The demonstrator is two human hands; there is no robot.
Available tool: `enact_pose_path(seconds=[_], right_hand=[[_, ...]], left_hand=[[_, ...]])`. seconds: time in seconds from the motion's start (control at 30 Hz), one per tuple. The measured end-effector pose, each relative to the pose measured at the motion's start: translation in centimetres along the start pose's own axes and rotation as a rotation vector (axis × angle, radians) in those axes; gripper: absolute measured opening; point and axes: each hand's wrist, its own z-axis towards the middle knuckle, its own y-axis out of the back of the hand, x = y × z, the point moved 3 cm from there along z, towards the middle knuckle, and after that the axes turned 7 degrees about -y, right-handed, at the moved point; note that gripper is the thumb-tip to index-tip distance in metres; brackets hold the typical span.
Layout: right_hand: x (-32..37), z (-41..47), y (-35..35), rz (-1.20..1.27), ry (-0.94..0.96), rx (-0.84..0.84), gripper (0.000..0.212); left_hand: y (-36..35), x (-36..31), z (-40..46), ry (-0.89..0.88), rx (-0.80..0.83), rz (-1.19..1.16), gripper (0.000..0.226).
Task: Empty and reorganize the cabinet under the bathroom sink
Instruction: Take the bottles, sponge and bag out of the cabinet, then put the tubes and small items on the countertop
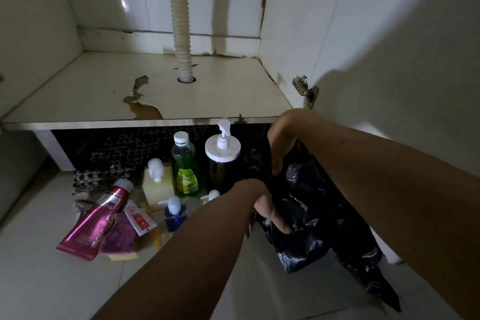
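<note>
The cabinet floor (98,93) under the sink holds nothing; its white surface is peeled and stained, and a ribbed drain hose (180,21) passes through it. A crumpled black plastic bag (311,218) hangs in front of the cabinet at the right. My left hand (270,212) grips its lower left part, and my right hand (283,143) grips its top. On the tiled floor below stand a green liquid bottle (185,166), a dark pump bottle (222,161), a yellowish pump bottle (157,184) and a small blue pump bottle (175,214).
A pink tube (96,223), a purple sponge (119,238) and a red-and-white sachet (140,219) lie on the floor tiles at the left. A dark patterned mat (117,156) lies under the cabinet. The open cabinet door with its hinge (305,89) stands at the right.
</note>
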Motion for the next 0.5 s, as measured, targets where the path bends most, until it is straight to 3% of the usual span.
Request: enact_pose_path(seconds=[0.1,0.17,0.27,0.37,0.43,0.5], right_hand=[[0.3,0.6,0.7,-0.207,-0.067,-0.013,0.074],[-0.2,-0.2,1.8,-0.148,-0.083,-0.139,0.048],[-1.1,-1.5,3.2,0.035,-0.035,-0.127,0.036],[-0.9,-1.4,4.4,-0.04,-0.008,0.032,0.058],[-0.5,-2.2,4.7,-0.201,-0.003,0.052,0.07],[-0.7,-1.9,5.2,-0.223,-0.005,0.03,0.057]], left_hand=[[1.4,1.6,0.8,0.133,0.07,-0.117,0.088],[2.3,2.4,1.3,0.143,0.037,-0.226,0.105],[2.7,2.9,1.5,0.063,-0.145,-0.336,0.101],[1.7,3.4,2.5,-0.027,-0.332,-0.359,0.09],[0.8,3.5,3.0,-0.006,-0.312,-0.359,0.089],[0.6,3.3,2.9,0.045,-0.224,-0.332,0.09]])
